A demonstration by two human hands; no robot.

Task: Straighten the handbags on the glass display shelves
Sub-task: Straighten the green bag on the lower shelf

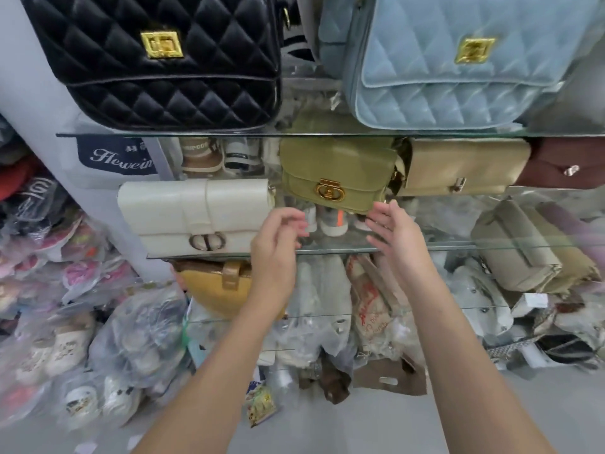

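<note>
Olive handbag, tilted, on glass shelf; left hand, right hand near, empty, fingers relaxed. Risk: toppling from hasty nudge.

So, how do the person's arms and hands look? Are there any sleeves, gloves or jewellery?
The left arm and right arm are bare down to the frame edge, and no sleeve is in view. The left hand and right hand wear no gloves. No ring, watch or bracelet shows.
</note>
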